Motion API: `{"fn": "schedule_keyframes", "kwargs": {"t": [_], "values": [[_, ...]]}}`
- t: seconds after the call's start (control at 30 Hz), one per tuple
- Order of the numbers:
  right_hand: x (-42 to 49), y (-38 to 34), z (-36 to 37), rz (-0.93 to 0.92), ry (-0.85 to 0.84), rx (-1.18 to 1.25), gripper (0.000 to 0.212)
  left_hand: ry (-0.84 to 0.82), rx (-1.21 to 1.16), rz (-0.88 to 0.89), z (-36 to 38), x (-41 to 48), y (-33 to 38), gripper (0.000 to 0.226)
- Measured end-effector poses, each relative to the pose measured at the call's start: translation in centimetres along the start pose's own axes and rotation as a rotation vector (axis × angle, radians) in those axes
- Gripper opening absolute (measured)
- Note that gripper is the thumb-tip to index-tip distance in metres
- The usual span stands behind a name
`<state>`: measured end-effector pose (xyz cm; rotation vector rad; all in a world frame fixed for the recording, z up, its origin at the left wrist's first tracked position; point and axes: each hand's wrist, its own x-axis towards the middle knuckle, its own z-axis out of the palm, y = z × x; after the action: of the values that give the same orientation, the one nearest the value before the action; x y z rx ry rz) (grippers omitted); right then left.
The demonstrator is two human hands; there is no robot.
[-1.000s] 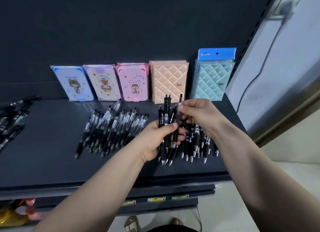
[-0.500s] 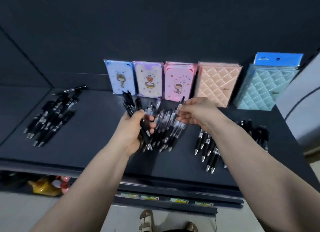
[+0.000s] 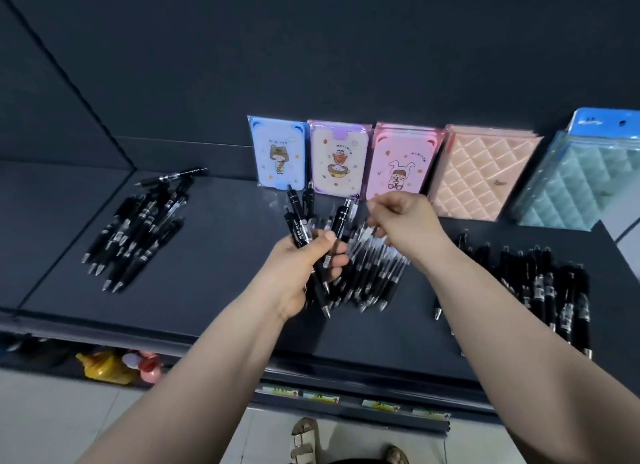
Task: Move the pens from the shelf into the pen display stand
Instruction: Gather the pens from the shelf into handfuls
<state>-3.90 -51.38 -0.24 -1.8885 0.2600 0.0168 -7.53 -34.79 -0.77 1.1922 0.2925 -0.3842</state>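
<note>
Several black pens (image 3: 313, 241) stand bunched in my left hand (image 3: 298, 276), which grips them above the dark shelf (image 3: 225, 273). My right hand (image 3: 401, 221) hovers just right of the bunch with its fingers loosely curled, and it holds nothing. Under both hands lies the middle pile of pens (image 3: 375, 273). A second pile of pens (image 3: 138, 235) lies on the shelf's left part, and a third pile of pens (image 3: 550, 287) on the right part. No pen display stand is in view.
Packaged notebooks lean on the back wall: blue (image 3: 278, 155), purple (image 3: 337, 158), pink (image 3: 401, 162), peach quilted (image 3: 481, 183) and teal quilted (image 3: 575, 186). A yellow toy (image 3: 104, 366) sits on the lower shelf. Sandalled feet (image 3: 304, 439) show on the floor.
My view and both hands have shifted left from the right pile to the middle pile. My right hand has let go of the pen it pinched, which now stands in the left hand's bunch.
</note>
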Motion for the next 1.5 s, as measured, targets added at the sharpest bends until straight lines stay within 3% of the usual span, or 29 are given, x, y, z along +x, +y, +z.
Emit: {"fn": "schedule_keyframes", "kwargs": {"t": [0.13, 0.27, 0.67, 0.87, 1.03, 1.13, 1.3, 1.5], "values": [[-2.0, -0.9, -2.0, -0.024, -0.155, 0.115, 0.007, -0.129, 0.038, -0.039, 2.9, 0.2, -0.7, 0.009], [-2.7, 0.0, -5.8, 0.036, -0.089, 0.129, 0.019, -0.280, 0.036, -0.161, 6.1, 0.2, -1.4, 0.022], [-5.6, 2.7, -14.9, 0.193, -0.004, 0.192, 0.009, -0.568, 0.350, -0.309, 14.2, 0.2, -4.0, 0.027], [-5.3, 4.4, -19.7, 0.305, 0.116, 0.141, 0.012, -0.410, 0.767, -0.016, 15.8, 2.5, -5.0, 0.029], [-4.1, 5.7, -20.0, 0.393, 0.052, -0.148, 0.024, -0.346, 1.247, 0.166, 17.6, 3.4, -5.7, 0.029], [-3.3, 6.6, -19.1, 0.372, 0.098, -0.294, 0.032, -0.309, 1.417, 0.193, 18.4, 3.8, -6.5, 0.037], [-3.4, 7.7, -18.7, 0.253, 0.218, -0.332, 0.048, -0.254, 1.272, 0.170, 17.9, 3.6, -7.3, 0.042], [-5.0, 8.5, -18.5, 0.108, 0.229, -0.461, 0.041, -0.217, 1.221, 0.228, 16.8, 3.7, -7.8, 0.047]]}}
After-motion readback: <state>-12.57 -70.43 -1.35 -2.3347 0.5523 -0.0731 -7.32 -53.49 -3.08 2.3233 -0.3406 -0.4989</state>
